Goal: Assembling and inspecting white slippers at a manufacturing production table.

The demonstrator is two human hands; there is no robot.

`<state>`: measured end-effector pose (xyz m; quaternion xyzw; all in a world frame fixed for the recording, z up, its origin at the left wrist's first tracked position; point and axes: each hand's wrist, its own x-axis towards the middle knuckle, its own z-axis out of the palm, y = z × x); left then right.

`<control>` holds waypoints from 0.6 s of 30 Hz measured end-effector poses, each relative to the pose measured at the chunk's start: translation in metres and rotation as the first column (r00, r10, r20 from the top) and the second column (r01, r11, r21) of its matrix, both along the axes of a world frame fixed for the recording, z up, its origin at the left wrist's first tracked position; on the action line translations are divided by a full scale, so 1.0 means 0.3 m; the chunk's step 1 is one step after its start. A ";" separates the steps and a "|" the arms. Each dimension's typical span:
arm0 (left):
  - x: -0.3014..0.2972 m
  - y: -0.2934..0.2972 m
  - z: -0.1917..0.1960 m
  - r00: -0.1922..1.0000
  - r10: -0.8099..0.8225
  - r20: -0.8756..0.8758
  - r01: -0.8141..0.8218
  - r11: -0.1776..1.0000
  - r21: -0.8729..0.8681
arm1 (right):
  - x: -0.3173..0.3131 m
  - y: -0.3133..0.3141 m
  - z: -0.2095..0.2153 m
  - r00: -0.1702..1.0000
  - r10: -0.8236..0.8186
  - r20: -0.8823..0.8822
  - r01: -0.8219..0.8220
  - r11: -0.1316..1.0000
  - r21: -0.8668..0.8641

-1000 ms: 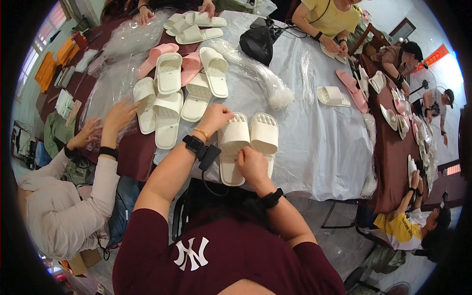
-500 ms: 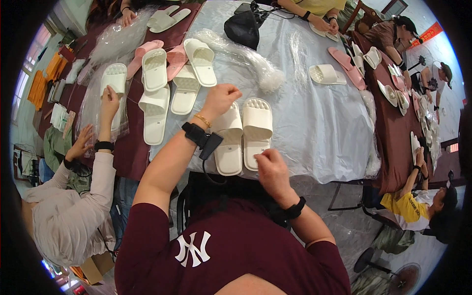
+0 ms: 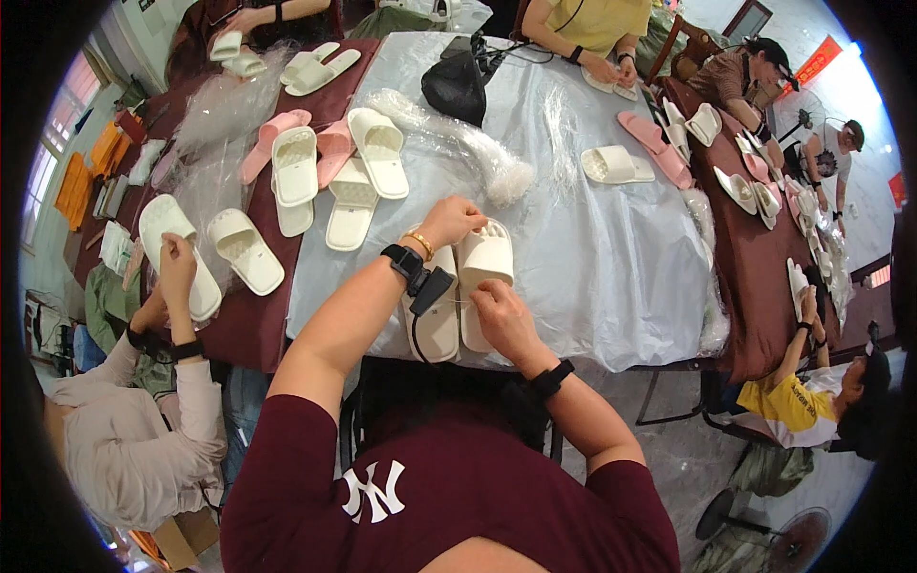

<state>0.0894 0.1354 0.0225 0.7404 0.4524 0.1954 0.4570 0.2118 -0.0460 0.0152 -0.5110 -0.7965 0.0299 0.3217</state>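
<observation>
Two white slippers point(image 3: 489, 253) lie side by side at the table's near edge, toes pointing away from me. My left hand point(image 3: 453, 223) is over their toe ends, fingers pinched together close to the right slipper's toe; what they hold, if anything, is hidden. The left slipper point(image 3: 435, 334) is partly covered by my left wrist and the black device strapped there. Beside the right slipper's strap, my right hand point(image 3: 506, 317) is closed in a pinch. A thin pale strand shows at its fingertips, crossing toward the left slipper.
White and pink slippers point(image 3: 380, 153) are grouped to the left. Clear plastic wrap point(image 3: 458, 138) and a black bag point(image 3: 455, 88) lie beyond. A single white slipper point(image 3: 611, 164) rests to the right. At left, a co-worker's hand point(image 3: 178, 267) holds a white slipper. Other people work around the tables.
My left hand has come down to the slippers' toe ends. My right hand has shifted up beside the right slipper's strap. The co-worker at left now has two slippers lying apart.
</observation>
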 end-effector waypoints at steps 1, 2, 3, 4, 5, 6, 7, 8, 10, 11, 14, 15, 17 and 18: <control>0.001 0.015 -0.022 1.000 0.016 0.027 -0.014 0.997 -0.072 | 0.005 0.014 -0.003 1.000 0.004 0.005 -0.004 1.000 0.007; 0.009 0.024 -0.037 0.999 0.017 0.035 -0.015 0.998 -0.063 | 0.013 0.022 0.000 1.000 0.013 0.013 -0.013 1.000 -0.009; 0.016 0.031 -0.047 0.998 -0.024 0.051 0.028 0.995 -0.091 | 0.021 0.030 0.002 1.000 0.023 0.022 -0.022 1.000 -0.022; 0.028 0.039 -0.058 0.995 -0.069 0.069 0.076 0.991 -0.114 | 0.035 0.034 -0.017 0.999 0.026 0.027 -0.024 0.998 -0.054; 0.040 0.046 -0.062 0.993 -0.089 0.081 0.099 0.987 -0.126 | 0.042 0.035 -0.031 0.999 0.023 0.039 -0.022 0.999 -0.030; 0.048 0.040 -0.070 0.990 -0.110 0.091 0.121 0.983 -0.134 | 0.042 0.025 -0.046 1.000 0.019 0.020 -0.018 0.998 -0.059; 0.047 0.041 -0.079 0.990 -0.134 0.051 0.141 0.978 -0.152 | 0.036 0.024 -0.062 1.000 0.019 -0.002 -0.020 0.996 -0.084; 0.039 0.041 -0.107 0.988 -0.129 0.080 0.141 0.973 -0.183 | 0.027 0.022 -0.074 0.999 0.032 -0.004 -0.032 0.997 -0.065; 0.041 0.007 -0.076 0.990 -0.119 0.070 0.132 0.967 -0.219 | 0.028 0.019 -0.069 0.999 0.034 0.000 -0.034 0.998 -0.052; 0.039 -0.010 -0.062 0.989 -0.101 0.111 0.128 0.952 -0.279 | 0.025 0.007 -0.048 1.000 0.031 0.001 -0.031 0.998 -0.062; 0.044 -0.014 -0.028 0.986 -0.162 0.035 0.166 0.959 -0.229 | 0.030 0.009 -0.034 0.999 0.032 0.019 -0.032 0.999 -0.027; 0.049 -0.009 -0.042 0.987 -0.162 0.023 0.163 0.961 -0.223 | 0.032 0.011 -0.032 0.999 0.036 0.020 -0.035 0.999 -0.019; 0.058 -0.007 -0.046 0.986 -0.159 0.043 0.165 0.961 -0.222 | 0.044 0.021 -0.039 0.999 0.047 0.028 -0.046 0.998 -0.036; 0.063 -0.005 -0.050 0.986 -0.156 0.063 0.167 0.958 -0.234 | 0.046 0.022 -0.044 0.998 0.037 0.049 -0.035 0.998 -0.048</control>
